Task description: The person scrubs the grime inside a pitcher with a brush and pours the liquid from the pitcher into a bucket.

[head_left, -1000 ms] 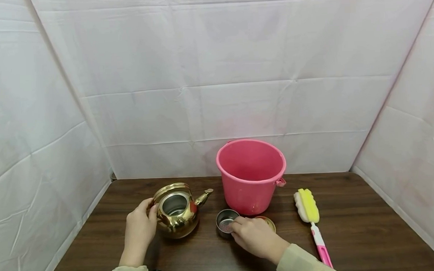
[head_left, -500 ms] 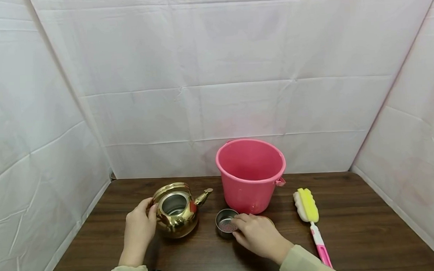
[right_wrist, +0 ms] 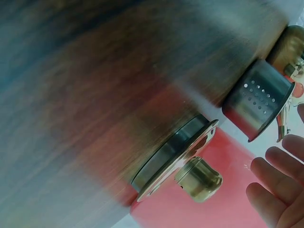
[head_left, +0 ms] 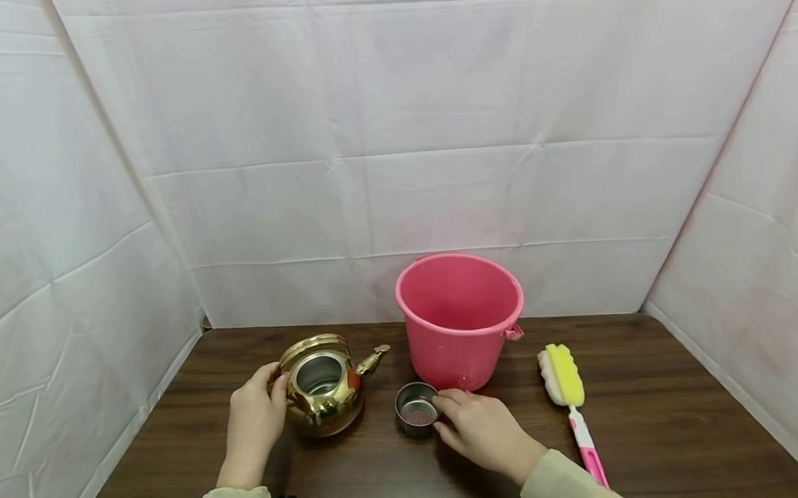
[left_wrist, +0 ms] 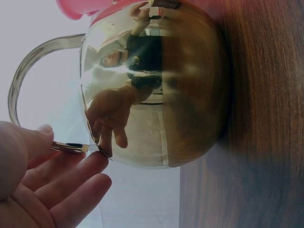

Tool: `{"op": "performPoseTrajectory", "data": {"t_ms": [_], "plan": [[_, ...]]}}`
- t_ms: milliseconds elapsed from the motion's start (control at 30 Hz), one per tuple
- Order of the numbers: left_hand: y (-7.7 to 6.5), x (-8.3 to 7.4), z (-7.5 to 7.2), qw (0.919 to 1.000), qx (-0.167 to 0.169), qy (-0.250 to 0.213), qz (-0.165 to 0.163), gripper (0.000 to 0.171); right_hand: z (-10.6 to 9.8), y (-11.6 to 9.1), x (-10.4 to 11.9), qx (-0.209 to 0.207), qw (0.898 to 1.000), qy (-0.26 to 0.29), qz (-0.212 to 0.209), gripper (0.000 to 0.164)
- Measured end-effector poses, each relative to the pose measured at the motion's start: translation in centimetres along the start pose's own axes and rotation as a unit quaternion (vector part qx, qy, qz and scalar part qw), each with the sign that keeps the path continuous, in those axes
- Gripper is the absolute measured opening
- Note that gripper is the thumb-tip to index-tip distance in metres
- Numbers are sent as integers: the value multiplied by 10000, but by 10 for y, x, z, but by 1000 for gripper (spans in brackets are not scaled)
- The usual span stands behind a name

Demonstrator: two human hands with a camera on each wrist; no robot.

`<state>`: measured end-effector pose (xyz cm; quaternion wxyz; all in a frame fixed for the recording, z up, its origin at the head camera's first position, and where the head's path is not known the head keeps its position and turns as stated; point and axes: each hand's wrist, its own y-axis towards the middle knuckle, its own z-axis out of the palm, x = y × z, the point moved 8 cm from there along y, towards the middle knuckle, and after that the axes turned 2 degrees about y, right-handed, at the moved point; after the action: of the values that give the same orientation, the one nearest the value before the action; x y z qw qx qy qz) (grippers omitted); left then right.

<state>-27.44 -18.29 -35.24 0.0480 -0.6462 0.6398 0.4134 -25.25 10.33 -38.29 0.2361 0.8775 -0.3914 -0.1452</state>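
Currently, from the head view, one pink bucket stands at one o'clock of your steel strainer, one brush at three, one gold kettle at nine, all on the table. From the left wrist, your left hand pinches the kettle's handle. From the right wrist, one lid, which your right hand hides overhead, lies at eight o'clock of the strainer; that hand's fingers spread loosely, contact unclear.

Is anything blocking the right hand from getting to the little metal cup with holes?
No, nothing visible is in between. The right hand is right beside the metal cup, though I can't tell whether they touch. The pink bucket stands behind, out of the way.
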Motion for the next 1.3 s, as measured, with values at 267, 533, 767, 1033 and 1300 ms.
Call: {"op": "performPoseTrajectory", "data": {"t_ms": [267, 533, 767, 1033, 1300], "plan": [[0, 0, -1, 9999, -101, -4, 77, 23, -1, -2, -8, 33, 9998, -88, 175, 31], [0, 0, 0, 9998, -134, 2, 113, 22, -2, -8, -21, 1, 9990, -114, 430, 31], [0, 1, 1, 9999, -93, -3, 63, 23, -4, -15, -30, -49, 9979, -215, 616, 28], [0, 0, 0, 9999, -132, 14, 81, 23, -2, -22, -41, 322, 9944, -190, 993, 30], [0, 0, -1, 9999, -150, 8, 79, 23, -2, -29, -50, 536, 9893, -275, 1330, 32]]}}
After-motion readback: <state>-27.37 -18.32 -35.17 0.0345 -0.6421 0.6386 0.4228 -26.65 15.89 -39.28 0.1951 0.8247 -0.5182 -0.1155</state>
